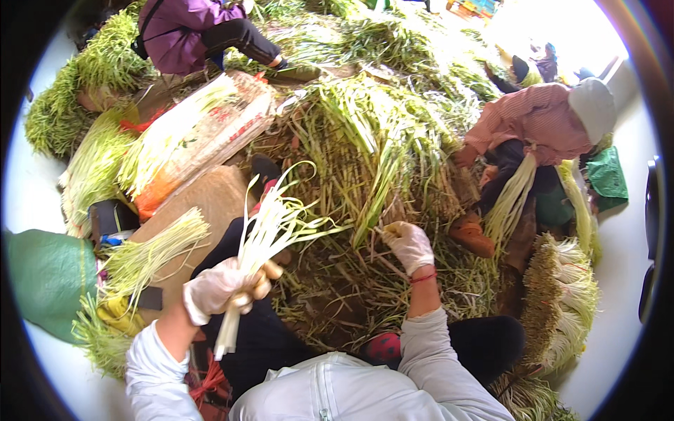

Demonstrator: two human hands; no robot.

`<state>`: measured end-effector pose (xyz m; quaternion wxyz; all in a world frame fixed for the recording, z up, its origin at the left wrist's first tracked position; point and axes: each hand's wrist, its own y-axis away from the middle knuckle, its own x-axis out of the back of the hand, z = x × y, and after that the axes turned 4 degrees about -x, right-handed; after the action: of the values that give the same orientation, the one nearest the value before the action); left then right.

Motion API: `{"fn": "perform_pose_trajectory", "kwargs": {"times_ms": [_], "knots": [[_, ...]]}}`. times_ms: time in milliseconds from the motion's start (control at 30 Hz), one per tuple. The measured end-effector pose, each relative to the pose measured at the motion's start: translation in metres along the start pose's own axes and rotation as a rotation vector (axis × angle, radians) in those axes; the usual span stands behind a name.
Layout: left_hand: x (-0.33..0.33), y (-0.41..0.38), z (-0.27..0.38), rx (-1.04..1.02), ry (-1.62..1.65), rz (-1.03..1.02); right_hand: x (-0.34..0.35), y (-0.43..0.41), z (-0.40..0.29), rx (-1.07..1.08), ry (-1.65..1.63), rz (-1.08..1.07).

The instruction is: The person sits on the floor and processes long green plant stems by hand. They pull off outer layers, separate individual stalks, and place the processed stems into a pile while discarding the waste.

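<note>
My left hand [229, 288], in a thin whitish glove, is closed around a bunch of pale, leek-like stalks [271, 226]. Their cut white ends point down below my fist and the loose leaf tips fan out above it. My right hand [408, 244], gloved too and with a red cord at the wrist, is held over the pile with its fingertips pinched together at the lower end of some green leaves; whether it grips a leaf I cannot tell. Beyond both hands spreads a large heap of long green leaves and stalks [363, 152].
Trimmed stalks [168, 247] lie on a brown board [210, 202] at left, near a green sack [50, 279]. More cover a printed sack [237, 116]. Tied bundles [566, 300] stand at right. One person [542, 121] sits at right, another [179, 37] at upper left. Red ties [208, 381] lie lower left.
</note>
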<state>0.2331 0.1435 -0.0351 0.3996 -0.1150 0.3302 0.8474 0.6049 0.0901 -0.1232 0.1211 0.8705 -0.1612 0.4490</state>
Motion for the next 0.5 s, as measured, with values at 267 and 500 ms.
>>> {"fn": "perform_pose_trajectory", "kwargs": {"times_ms": [267, 500], "knots": [[0.036, 0.137, -0.077, 0.429, -0.311, 0.416, 0.003, 0.015, -0.029, 0.124, -0.158, -0.136], [0.019, 0.163, -0.136, 0.318, -0.094, 0.431, -0.046, 0.048, -0.081, 0.436, -0.311, -0.382]]}}
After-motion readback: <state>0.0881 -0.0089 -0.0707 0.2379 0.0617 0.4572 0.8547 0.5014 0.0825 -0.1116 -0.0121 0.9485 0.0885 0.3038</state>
